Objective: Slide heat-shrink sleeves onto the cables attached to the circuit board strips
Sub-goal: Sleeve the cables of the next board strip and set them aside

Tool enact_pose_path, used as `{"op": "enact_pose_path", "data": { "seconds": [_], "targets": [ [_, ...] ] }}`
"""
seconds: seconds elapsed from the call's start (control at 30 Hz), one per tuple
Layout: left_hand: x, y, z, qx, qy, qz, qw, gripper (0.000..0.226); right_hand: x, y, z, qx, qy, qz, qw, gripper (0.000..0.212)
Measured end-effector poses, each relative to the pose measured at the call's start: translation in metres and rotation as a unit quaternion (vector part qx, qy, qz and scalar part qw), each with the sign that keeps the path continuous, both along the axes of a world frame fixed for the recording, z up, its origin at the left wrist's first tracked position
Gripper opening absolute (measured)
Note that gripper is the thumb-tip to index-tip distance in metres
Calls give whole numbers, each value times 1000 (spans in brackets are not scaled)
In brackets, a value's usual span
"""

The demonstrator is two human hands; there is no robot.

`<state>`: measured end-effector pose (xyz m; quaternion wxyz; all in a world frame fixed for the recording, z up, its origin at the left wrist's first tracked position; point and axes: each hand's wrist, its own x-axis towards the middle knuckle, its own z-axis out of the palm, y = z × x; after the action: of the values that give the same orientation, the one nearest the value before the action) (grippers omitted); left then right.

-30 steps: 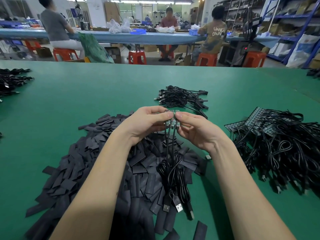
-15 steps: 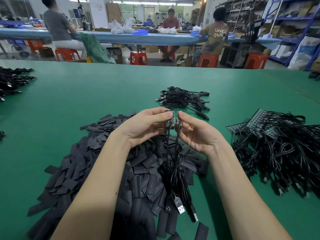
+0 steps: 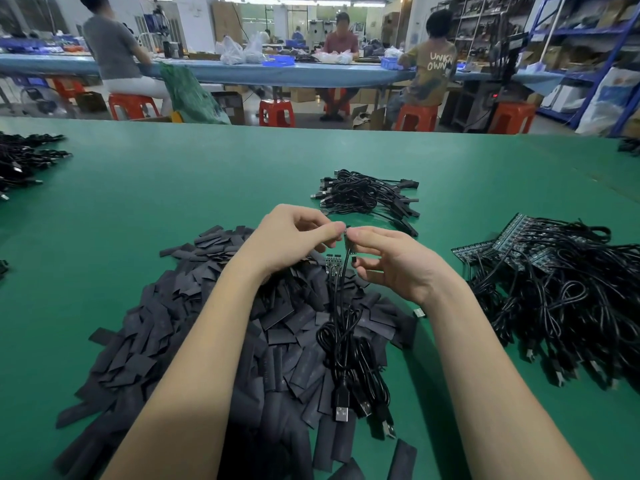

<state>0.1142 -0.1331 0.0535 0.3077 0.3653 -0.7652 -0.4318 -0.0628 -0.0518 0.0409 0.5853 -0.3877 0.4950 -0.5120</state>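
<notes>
A small circuit board piece (image 3: 347,237) is pinched between the thumb tips of the left hand (image 3: 294,237) and the right hand (image 3: 388,261), raised above the heap of flat black heat-shrink sleeves (image 3: 214,334); its cable (image 3: 341,327) hangs down to a coil on that heap; a short circuit board strip (image 3: 333,263) lies just below the grip; all rests on a green table (image 3: 173,188); more cabled strips (image 3: 554,271) lie to the right, a cable bundle (image 3: 367,195) beyond; workers sit at a blue bench (image 3: 311,72) behind.
</notes>
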Motion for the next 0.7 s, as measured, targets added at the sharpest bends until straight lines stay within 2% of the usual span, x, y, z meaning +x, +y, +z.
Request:
{"op": "enact_pose_path", "data": {
  "seconds": [0.13,0.2,0.3,0.33,0.4,0.47,0.5,0.6,0.7],
  "targets": [
    [-1,2,0,115,63,-23,991,23,-2,0,-1,-5,-3,6,1000,13],
    [-1,2,-2,163,72,-47,983,21,-6,1,-1,-5,-13,19,1000,16],
    [-1,2,-6,174,60,-65,981,21,-12,4,-2,-16,-15,26,999,20],
    [-1,1,-7,175,58,-61,981,20,-14,4,-3,-24,17,12,1000,18],
    [-2,1,-8,188,63,-47,979,18,-19,5,-5,-34,169,-31,985,11],
    [-3,0,-9,204,74,-38,975,17,-25,4,-7,-20,350,-31,936,18],
    [-3,1,-9,211,80,-38,973,16,-26,5,-8,-4,406,-5,914,24],
    [-3,4,-7,220,83,-57,970,11,-25,5,-12,31,457,48,888,32],
    [-3,8,-4,231,83,-82,966,20,-24,2,-15,7,472,25,881,21]
  ]
}}
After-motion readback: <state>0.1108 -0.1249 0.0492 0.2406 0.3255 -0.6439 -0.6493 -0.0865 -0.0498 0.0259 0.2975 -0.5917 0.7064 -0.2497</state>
